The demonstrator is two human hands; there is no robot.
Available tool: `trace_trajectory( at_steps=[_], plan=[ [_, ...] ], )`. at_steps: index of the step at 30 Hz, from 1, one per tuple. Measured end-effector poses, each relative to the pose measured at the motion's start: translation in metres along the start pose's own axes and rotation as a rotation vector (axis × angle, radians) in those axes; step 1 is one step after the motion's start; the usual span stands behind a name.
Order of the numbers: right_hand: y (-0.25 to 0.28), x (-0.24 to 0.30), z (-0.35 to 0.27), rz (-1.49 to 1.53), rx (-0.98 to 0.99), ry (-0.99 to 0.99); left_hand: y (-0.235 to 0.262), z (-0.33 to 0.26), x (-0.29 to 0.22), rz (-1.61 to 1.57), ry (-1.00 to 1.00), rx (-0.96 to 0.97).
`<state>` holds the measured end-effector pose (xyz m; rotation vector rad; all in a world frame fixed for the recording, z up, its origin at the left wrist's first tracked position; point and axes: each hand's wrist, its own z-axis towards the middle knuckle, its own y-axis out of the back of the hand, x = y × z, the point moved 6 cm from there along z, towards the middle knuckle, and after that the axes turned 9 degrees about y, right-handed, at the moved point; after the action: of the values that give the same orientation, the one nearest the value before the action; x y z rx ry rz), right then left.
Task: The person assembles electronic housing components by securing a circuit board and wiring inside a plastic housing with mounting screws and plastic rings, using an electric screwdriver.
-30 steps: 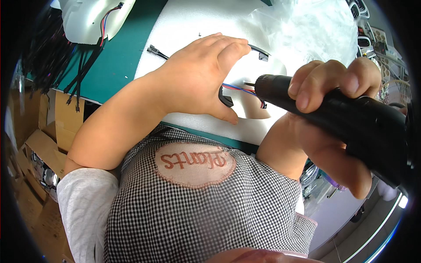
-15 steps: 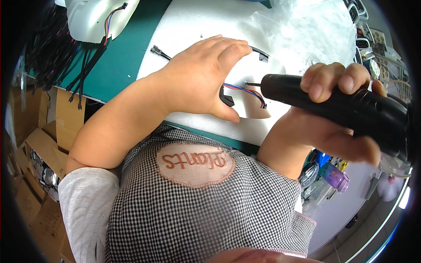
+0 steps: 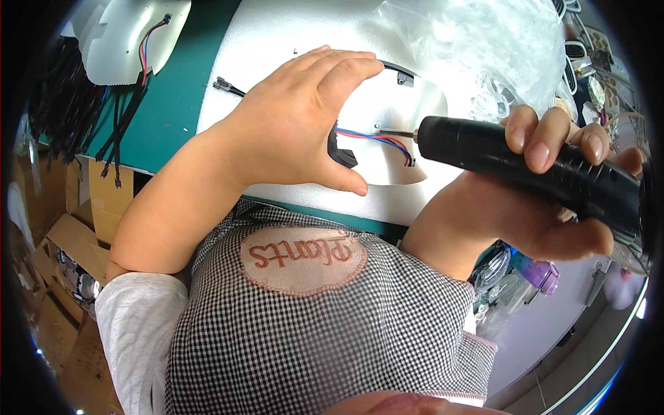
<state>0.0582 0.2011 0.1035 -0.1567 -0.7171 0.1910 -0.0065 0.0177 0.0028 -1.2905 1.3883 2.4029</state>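
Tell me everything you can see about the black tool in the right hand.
The screwdriver is a thick black cylinder, matte like plastic or rubber, with a thin metal bit at its left end. It lies nearly level, sloping slightly down to the right, over the white foam sheet. The right hand wraps it, fingers on top, palm beneath. The bit tip meets a pale flat plate near red, blue and black wires. Its rear end runs out of view.

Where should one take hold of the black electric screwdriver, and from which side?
Grip the black electric screwdriver around its thick cylindrical barrel, behind the bit, coming from its right-hand end. The body lies nearly level with the thin bit pointing left at the white panel, so the right hand wraps the barrel, clear of the left hand.
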Motion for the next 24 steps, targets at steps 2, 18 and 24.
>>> trace_trajectory(
  at_steps=[2, 18, 24],
  plan=[
    [0.000, 0.002, -0.002, 0.009, 0.018, -0.031, -0.001, 0.000, 0.001, -0.009, 0.002, 0.004],
    [-0.007, 0.007, 0.001, -0.117, 0.232, 0.022, 0.000, 0.002, -0.002, -0.001, 0.004, 0.008],
    [-0.010, 0.001, 0.001, -0.086, 0.106, -0.019, 0.000, 0.001, -0.001, -0.007, 0.003, 0.010]
  ],
)
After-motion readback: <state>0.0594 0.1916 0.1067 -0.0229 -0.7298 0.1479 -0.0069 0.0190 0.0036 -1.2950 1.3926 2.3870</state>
